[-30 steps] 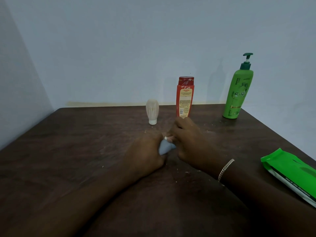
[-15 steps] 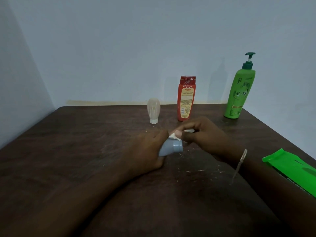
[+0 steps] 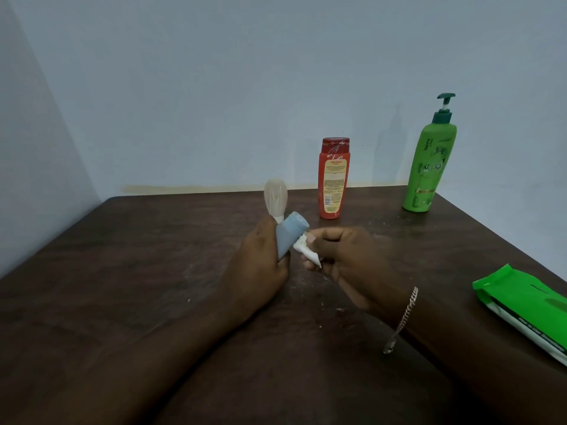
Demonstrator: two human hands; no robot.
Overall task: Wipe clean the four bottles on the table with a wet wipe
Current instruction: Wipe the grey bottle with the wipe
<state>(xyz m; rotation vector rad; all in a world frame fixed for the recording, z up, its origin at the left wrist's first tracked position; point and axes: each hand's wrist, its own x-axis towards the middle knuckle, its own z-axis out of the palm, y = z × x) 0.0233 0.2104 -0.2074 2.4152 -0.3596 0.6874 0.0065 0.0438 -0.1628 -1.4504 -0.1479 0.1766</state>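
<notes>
- Four bottles are in view: a small blue-grey plastic bottle [image 3: 289, 233] is in hand, and three others stand toward the back of the dark brown wooden table [image 3: 122, 271].
- The left hand [image 3: 260, 268] has its fingers wrapped round the lower part of the blue-grey bottle. It holds the bottle tilted above the table with the flat end pointing up and away from the person.
- The right hand [image 3: 346, 262] pinches a crumpled white wet wipe [image 3: 304, 250] between thumb and fingertips. The wipe is pressed against the bottle's side, just beside the left hand.
- No hand is on the other three:
  - a small translucent bottle resting on its white cap [image 3: 275, 196], just behind the left hand;
  - a red plastic bottle with a yellow label [image 3: 333, 179], to the right of the translucent one;
  - a tall green pump bottle [image 3: 429, 167], near the far right corner.
- A green packet of wipes [image 3: 521, 308] lies at the table's right edge, well apart from both hands.
- Pale crumbs are scattered on the wood around the hands.
- Wiping of the blue-grey bottle looks to be under way rather than finished, since the wipe is on its side and it has not been set down.
- Nothing on the three standing bottles shows whether they have been cleaned. At most, three are left after this one.
</notes>
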